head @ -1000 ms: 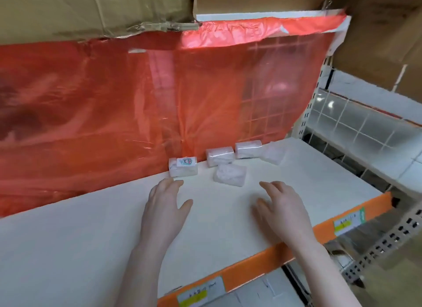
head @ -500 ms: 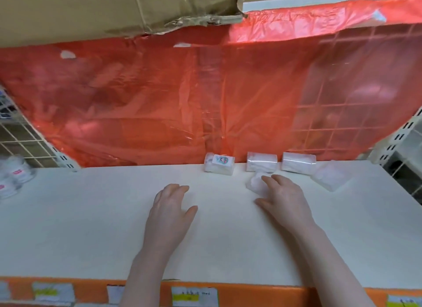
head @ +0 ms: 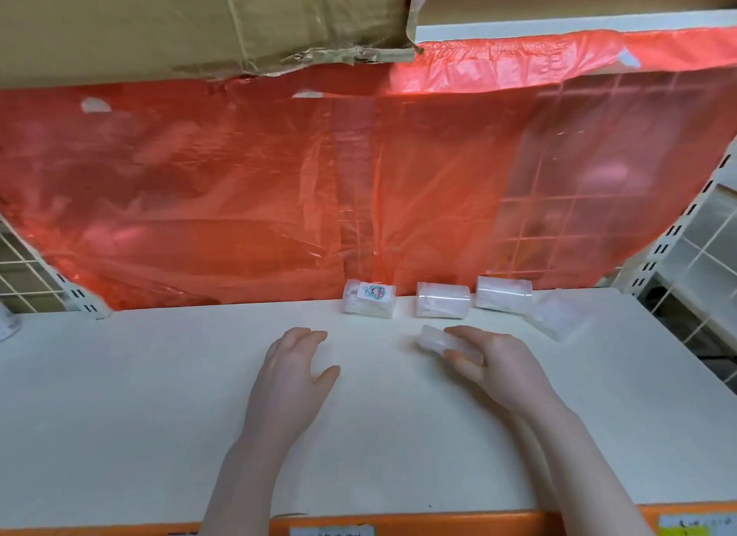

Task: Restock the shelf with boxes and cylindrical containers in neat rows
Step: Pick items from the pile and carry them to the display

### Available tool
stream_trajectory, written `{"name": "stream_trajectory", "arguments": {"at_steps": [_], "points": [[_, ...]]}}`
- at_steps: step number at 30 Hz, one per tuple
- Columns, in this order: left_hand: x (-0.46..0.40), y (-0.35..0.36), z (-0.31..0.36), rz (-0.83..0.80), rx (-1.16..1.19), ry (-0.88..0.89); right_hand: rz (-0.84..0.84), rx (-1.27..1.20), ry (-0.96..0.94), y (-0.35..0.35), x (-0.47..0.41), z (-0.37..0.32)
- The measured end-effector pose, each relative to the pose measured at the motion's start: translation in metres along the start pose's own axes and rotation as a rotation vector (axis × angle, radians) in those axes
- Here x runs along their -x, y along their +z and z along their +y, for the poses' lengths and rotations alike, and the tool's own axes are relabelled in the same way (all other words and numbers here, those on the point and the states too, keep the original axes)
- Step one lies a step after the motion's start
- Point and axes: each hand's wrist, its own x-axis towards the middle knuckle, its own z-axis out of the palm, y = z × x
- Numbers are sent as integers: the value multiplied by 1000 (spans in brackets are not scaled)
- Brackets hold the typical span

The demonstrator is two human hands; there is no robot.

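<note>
Gripping a small clear plastic box (head: 446, 343), the right hand (head: 498, 364) risks bumping the back-row clear containers (head: 440, 300); the left hand (head: 293, 370) rests flat, fingers released.

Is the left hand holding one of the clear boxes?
No. The left hand lies flat and empty on the shelf; only the right hand grips a clear box.

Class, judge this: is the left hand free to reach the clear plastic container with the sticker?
Probably yes: the left hand is empty, and only bare white shelf separates it from the stickered clear plastic container.

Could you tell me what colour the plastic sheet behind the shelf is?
Translucent red-orange sheet, head view.
</note>
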Motion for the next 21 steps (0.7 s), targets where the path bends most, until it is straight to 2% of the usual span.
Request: {"name": "stream_trajectory", "arguments": {"at_steps": [9,15,21], "points": [[-7,4,-3,-21,44,43,56,-187,72,-1,15,4],[-10,5,-9,-29,62,59,149,0,4,3,14,-2],[-15,4,-18,-35,44,79,5,71,51,9,12,1]]}}
